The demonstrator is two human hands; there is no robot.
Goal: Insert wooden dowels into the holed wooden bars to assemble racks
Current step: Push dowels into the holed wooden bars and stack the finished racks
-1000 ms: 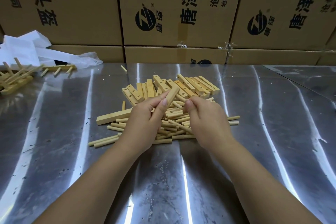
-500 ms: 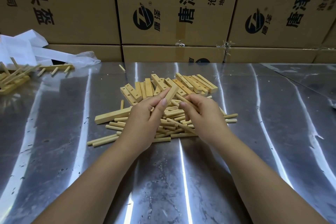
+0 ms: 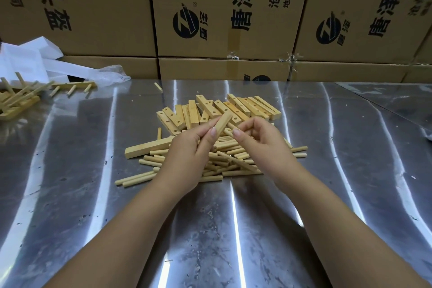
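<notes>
Clamped in left hand fingers, above pale round wooden dowels on bench: pale square-section wooden bar, long axis toward 1 o'clock. Nearer at 3 o'clock: right hand, fingers curled; contents unclear.

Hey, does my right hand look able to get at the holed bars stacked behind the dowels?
Probably yes. The holed bars lie uncovered just beyond the right hand, with nothing between them. Its fingers are curled, though, and whether they hold something is unclear, so it may not be free to grip.
</notes>
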